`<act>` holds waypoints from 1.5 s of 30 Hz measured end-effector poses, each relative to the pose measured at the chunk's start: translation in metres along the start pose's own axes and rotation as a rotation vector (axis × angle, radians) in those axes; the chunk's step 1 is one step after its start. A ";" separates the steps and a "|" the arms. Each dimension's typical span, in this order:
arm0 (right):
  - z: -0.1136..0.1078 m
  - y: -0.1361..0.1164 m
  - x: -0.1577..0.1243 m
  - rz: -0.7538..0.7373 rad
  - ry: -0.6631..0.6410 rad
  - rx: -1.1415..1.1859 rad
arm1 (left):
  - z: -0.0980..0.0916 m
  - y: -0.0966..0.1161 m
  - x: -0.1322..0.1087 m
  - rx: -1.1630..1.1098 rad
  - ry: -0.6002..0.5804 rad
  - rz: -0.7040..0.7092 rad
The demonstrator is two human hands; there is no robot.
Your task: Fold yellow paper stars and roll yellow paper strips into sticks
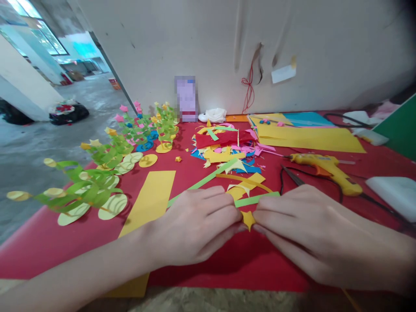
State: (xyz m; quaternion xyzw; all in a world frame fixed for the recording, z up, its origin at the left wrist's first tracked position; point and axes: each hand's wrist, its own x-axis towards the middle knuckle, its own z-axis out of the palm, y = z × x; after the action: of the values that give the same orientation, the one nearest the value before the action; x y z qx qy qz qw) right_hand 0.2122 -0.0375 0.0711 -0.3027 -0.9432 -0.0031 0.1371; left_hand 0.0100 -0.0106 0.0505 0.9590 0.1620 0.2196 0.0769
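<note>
Between the fingertips of both hands sits a small yellow paper star (248,220), held just above the red table covering. My left hand (198,223) pinches its left side. From the right, my right hand (299,229) pinches the opposite points. Just behind the fingers lie green paper strips (212,175) and an orange-yellow strip (243,178). A long yellow paper sheet (151,195) lies under and beyond my left forearm. Scissors (292,174) rest behind my right hand, their handles hidden by it.
Paper plants with stars on round bases (112,207) stand along the left. Colourful scraps (224,147) are heaped mid-table. A yellow glue gun (328,167) with a black cord lies right, near a white block (393,193). Yellow sheets (312,138) are stacked by the wall.
</note>
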 end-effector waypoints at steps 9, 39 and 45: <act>-0.002 -0.002 -0.001 0.018 -0.023 0.121 | 0.003 0.001 -0.001 -0.035 0.073 0.113; -0.003 0.001 0.003 0.028 -0.040 0.210 | 0.002 0.002 0.000 -0.013 0.123 -0.035; 0.000 0.001 0.001 0.051 -0.040 0.221 | 0.006 0.002 -0.002 -0.056 0.139 -0.003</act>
State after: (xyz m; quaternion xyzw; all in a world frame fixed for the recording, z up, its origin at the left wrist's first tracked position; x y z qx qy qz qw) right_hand 0.2120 -0.0363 0.0713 -0.3094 -0.9323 0.1106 0.1510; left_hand 0.0114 -0.0134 0.0446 0.9386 0.1624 0.2901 0.0924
